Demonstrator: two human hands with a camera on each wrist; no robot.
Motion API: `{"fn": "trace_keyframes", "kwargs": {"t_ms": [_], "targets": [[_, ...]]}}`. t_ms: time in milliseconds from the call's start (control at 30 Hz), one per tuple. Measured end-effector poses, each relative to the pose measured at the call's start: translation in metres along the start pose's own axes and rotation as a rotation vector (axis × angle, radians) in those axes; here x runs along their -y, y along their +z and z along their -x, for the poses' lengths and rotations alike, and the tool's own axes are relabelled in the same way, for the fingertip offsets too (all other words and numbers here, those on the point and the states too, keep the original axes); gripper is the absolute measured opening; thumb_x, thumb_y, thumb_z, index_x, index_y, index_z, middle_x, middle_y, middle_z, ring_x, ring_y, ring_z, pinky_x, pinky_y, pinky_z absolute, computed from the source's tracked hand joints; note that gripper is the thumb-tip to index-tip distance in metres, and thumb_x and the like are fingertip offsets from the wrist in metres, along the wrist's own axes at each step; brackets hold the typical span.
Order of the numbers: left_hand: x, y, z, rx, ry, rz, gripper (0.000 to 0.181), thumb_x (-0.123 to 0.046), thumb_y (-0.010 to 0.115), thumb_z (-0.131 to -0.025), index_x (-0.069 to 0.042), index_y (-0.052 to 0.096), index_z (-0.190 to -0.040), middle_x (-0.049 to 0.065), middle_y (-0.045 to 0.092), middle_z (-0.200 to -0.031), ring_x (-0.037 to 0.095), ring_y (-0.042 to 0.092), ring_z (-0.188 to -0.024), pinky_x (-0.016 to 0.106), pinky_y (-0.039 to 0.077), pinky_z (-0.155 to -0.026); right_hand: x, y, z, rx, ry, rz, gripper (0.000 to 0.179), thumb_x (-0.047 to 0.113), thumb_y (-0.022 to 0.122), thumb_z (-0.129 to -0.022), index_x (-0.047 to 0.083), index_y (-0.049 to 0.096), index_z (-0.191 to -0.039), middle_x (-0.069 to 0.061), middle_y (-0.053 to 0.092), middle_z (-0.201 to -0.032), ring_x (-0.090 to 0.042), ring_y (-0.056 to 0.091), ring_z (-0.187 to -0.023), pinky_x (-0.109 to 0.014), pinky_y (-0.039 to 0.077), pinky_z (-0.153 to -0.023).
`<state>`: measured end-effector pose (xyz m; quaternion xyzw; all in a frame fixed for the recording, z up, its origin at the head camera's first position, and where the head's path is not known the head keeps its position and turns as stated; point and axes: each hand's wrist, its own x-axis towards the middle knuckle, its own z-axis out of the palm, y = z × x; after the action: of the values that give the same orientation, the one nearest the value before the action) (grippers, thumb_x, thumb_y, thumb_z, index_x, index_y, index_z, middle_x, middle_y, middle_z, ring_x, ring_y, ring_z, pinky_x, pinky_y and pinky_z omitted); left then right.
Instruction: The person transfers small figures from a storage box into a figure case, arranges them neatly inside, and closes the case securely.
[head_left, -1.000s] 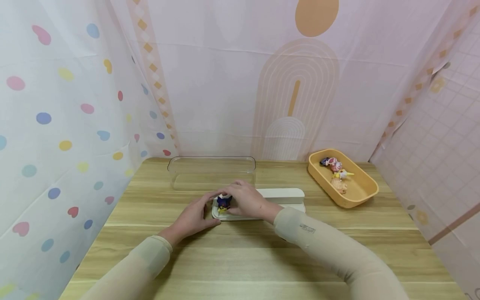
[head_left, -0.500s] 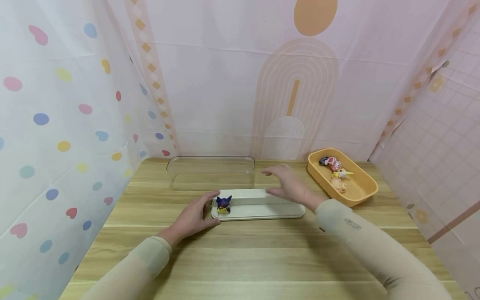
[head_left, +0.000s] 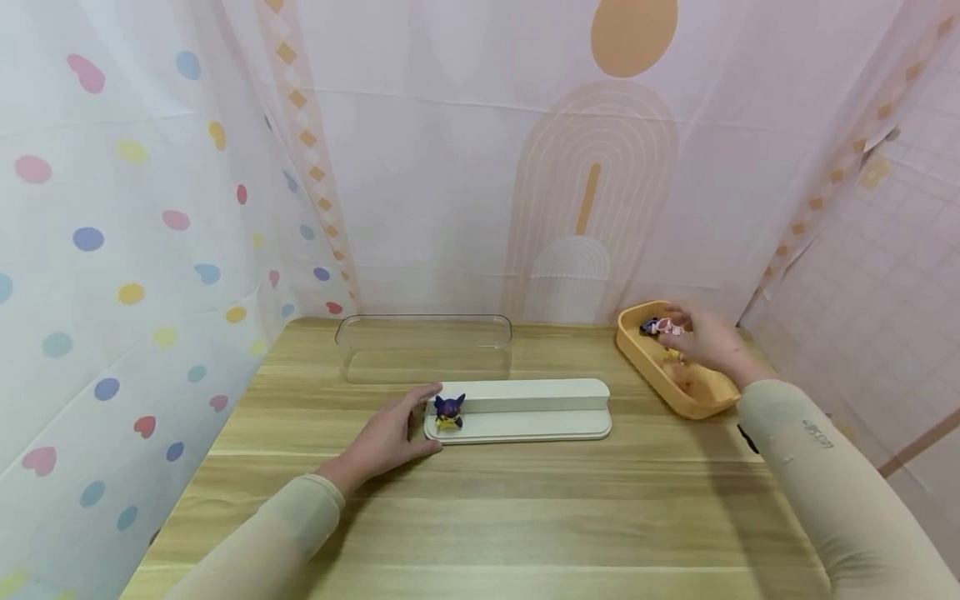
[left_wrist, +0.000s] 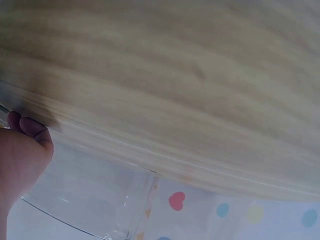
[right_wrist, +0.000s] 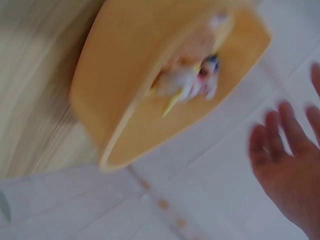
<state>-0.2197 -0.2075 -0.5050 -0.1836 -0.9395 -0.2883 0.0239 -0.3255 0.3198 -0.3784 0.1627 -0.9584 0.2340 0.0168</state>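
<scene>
A white stepped display base (head_left: pixel 540 423) lies across the middle of the table. On its lower step, at the left end, stands a small toy figure (head_left: pixel 449 411) in purple and yellow with pointed ears. My left hand (head_left: pixel 386 433) holds that end of the base, thumb at the front corner and fingertips at the back one. Over the yellow tray (head_left: pixel 645 367) hovers my right hand (head_left: pixel 708 340), fingers spread and holding nothing, as the right wrist view also shows. Several toy figures (right_wrist: pixel 192 82) lie in the tray; the hand partly covers them in the head view.
A clear plastic cover (head_left: pixel 423 316) stands behind the base, near the table's back edge. The wooden table (head_left: pixel 480 517) ends at a patterned curtain (head_left: pixel 435 192) behind and on both sides.
My right hand has left the purple-eared toy figure and moved right, to above the yellow tray. The figure stays standing on the base, and my left hand keeps its place.
</scene>
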Motion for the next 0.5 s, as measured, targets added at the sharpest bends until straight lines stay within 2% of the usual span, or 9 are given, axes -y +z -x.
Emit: {"fn": "trace_keyframes", "kwargs": {"t_ms": [100,233,333,500], "targets": [[-0.001,0.001,0.0,-0.001,0.002,0.002,0.093,-0.034,0.091,-0.087,-0.026,0.04,-0.163,0.013,0.06,-0.156,0.038,0.061,-0.136,0.059,0.05,-0.113,-0.022,-0.006,0.001,0.098,-0.028,0.045,0.059,0.016,0.074,-0.098,-0.011,0.053,-0.146,-0.042,0.066,-0.127,-0.059,0.063,-0.118,-0.069,0.051,-0.099],[-0.002,0.001,-0.001,0.008,0.005,0.001,0.093,-0.035,0.091,-0.087,-0.026,0.039,-0.164,0.012,0.057,-0.159,0.04,0.059,-0.141,0.06,0.048,-0.116,-0.034,-0.005,0.004,0.208,-0.059,0.119,0.062,0.011,0.081,-0.091,-0.012,0.055,-0.142,-0.039,0.069,-0.116,-0.054,0.068,-0.106,-0.064,0.055,-0.092],[-0.002,0.001,-0.003,0.015,0.009,-0.001,0.093,-0.036,0.091,-0.088,-0.027,0.039,-0.165,0.012,0.056,-0.16,0.041,0.058,-0.141,0.061,0.048,-0.116,-0.031,-0.003,0.006,0.274,-0.01,0.122,0.062,0.011,0.082,-0.091,-0.009,0.056,-0.144,-0.038,0.067,-0.121,-0.052,0.068,-0.108,-0.064,0.054,-0.095],[-0.002,0.001,-0.004,0.015,0.009,-0.006,0.093,-0.037,0.09,-0.088,-0.027,0.038,-0.165,0.013,0.058,-0.158,0.042,0.059,-0.14,0.062,0.048,-0.115,-0.03,0.001,0.001,0.319,0.059,0.127,0.062,0.01,0.08,-0.092,-0.008,0.056,-0.146,-0.042,0.063,-0.128,-0.052,0.066,-0.113,-0.063,0.054,-0.098]]}}
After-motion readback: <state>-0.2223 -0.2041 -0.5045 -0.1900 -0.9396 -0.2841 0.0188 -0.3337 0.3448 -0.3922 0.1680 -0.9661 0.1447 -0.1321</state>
